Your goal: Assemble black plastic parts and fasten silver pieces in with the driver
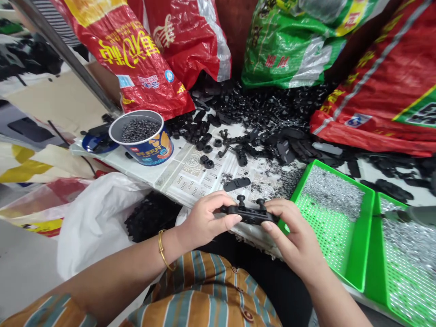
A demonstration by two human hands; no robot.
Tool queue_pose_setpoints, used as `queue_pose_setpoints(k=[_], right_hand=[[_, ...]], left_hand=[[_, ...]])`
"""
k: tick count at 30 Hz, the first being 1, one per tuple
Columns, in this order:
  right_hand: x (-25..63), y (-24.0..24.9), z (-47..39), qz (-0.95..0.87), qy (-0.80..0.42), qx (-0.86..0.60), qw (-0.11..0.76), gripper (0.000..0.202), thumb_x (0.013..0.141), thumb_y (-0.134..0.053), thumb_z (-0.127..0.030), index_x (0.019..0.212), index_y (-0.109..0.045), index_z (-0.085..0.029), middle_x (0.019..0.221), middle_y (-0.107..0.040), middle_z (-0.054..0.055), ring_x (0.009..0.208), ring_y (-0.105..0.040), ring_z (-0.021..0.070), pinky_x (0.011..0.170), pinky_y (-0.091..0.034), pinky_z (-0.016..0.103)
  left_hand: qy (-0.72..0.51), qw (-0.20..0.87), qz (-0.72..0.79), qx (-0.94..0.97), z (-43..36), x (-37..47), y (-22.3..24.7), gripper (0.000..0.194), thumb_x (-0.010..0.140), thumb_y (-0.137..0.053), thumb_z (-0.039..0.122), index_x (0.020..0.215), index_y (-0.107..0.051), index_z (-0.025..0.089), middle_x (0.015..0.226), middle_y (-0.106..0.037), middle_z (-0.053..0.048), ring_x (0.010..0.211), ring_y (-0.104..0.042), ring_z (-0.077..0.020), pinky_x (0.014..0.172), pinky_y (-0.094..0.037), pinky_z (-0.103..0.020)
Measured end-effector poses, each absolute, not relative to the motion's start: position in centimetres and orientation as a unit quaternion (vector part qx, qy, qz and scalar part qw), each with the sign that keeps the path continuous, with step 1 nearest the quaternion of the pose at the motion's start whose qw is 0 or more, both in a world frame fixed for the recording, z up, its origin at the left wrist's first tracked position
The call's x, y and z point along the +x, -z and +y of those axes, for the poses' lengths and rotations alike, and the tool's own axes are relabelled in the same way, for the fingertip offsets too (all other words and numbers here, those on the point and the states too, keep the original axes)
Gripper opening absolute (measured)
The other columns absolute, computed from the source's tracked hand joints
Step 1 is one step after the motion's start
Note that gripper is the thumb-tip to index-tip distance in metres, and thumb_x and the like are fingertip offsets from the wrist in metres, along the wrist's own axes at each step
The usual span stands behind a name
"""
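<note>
Both hands are on one elongated black plastic part with two knobbed posts standing up (251, 215), held just above the near edge of the white patterned desk (177, 181). The left hand (214, 214) has its fingers pinched round one end; the right hand's (291, 229) fingers grip the other. The step in hand looks like joining or adjusting this part, and the next move seems to call for steady support at both ends so the posts stay upright.

The red woven plastic sack at left (136, 59) carries large yellow Chinese characters, upside down; the green woven plastic sack (272, 54) bears red ones. The round blue paper tub (151, 150) has white Chinese lettering, too small to read surely.
</note>
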State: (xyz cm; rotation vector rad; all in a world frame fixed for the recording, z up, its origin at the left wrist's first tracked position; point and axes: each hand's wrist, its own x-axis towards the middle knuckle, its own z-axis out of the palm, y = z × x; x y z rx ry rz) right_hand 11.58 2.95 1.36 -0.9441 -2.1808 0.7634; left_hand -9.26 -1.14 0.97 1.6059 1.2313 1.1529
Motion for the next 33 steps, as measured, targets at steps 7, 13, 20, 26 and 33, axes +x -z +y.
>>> queue_pose_setpoints(k=[7,13,20,26,33], right_hand=[[11.7,-1.3,2.3,-0.809,-0.326,-0.361,0.331,0.008,0.082,-0.054,-0.022,0.089,-0.052,-0.022,0.092,-0.056,0.004,0.092,-0.050,0.0183,0.083,-0.039,0.036],[11.9,-2.1,2.2,-0.806,-0.341,-0.381,0.298,0.006,0.084,-0.049,-0.026,0.087,-0.050,-0.020,0.086,-0.055,0.005,0.084,-0.049,0.0176,0.076,-0.040,0.035],[13.2,-3.6,2.6,-0.848,-0.308,-0.360,0.238,0.014,0.082,-0.051,-0.034,0.082,-0.051,-0.020,0.079,-0.057,0.002,0.078,-0.049,0.0168,0.084,-0.035,0.039],[13.7,-4.3,2.9,-0.860,-0.313,-0.346,0.208,0.016,0.081,-0.052,-0.035,0.078,-0.052,-0.020,0.077,-0.059,0.001,0.075,-0.051,0.0157,0.081,-0.039,0.037],[19.0,-4.9,2.6,-0.681,-0.081,-0.535,0.493,0.037,0.077,-0.059,-0.034,0.112,-0.050,-0.026,0.114,-0.050,0.008,0.107,-0.047,0.0227,0.092,-0.037,0.044]], left_hand=[[-0.460,0.444,0.497,0.587,-1.9,-8.7,-0.3,0.011,0.078,-0.058,0.027,0.076,-0.055,0.017,0.077,-0.050,0.000,0.070,-0.046,-0.0109,0.063,-0.038,-0.023],[-0.396,0.544,0.535,0.511,-2.1,-8.0,-0.4,0.014,0.077,-0.056,0.029,0.087,-0.050,0.020,0.076,-0.049,0.002,0.070,-0.048,-0.0112,0.065,-0.040,-0.023],[-0.242,0.565,0.511,0.601,-0.4,-7.4,-3.0,0.025,0.073,-0.056,0.026,0.098,-0.055,0.022,0.091,-0.060,-0.001,0.083,-0.056,-0.0161,0.075,-0.042,-0.026],[-0.172,0.536,0.485,0.669,0.6,-5.8,-4.3,0.009,0.070,-0.053,0.025,0.066,-0.057,0.018,0.065,-0.049,0.002,0.061,-0.045,-0.0125,0.055,-0.033,-0.022],[-0.262,0.659,0.522,0.474,0.4,-4.4,-2.7,0.016,0.071,-0.057,0.031,0.065,-0.049,0.018,0.058,-0.044,0.005,0.055,-0.042,-0.0096,0.053,-0.031,-0.021]])
